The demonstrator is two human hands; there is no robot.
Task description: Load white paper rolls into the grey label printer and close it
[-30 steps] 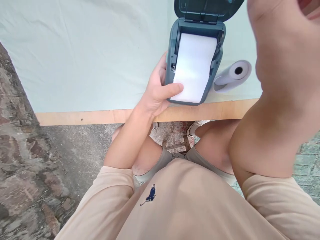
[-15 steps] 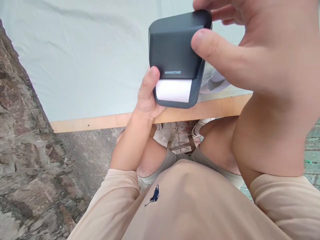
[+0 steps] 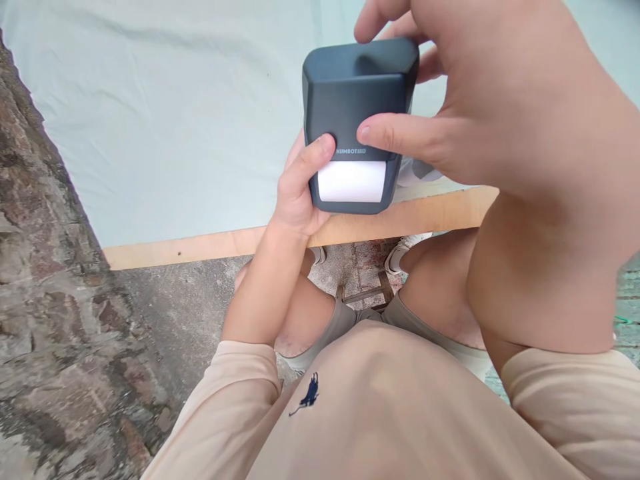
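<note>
A dark grey NIIMBOT label printer [image 3: 357, 100] is held up over the table's near edge, its front facing me. White label paper [image 3: 353, 181] shows in the lower part of that front. My left hand [image 3: 301, 183] is closed round the printer's lower left side, thumb on the front near the lettering and the other fingers hidden behind. At the upper right, my right hand [image 3: 475, 113] grips the printer with its thumb laid across the front cover and fingers curled over the top and right side. Some fingertips are out of sight behind it.
A pale cloth [image 3: 190, 127] covers the table, whose bare wooden edge [image 3: 225, 243] runs below the printer. Something white and grey, perhaps a roll [image 3: 420, 171], lies partly hidden behind the right hand. A rough stone wall [image 3: 55, 300] borders the left.
The printer's top has tipped, showing more of its upper end. My right thumb has slid left and down onto the front cover, and its fingers have moved left over the top.
</note>
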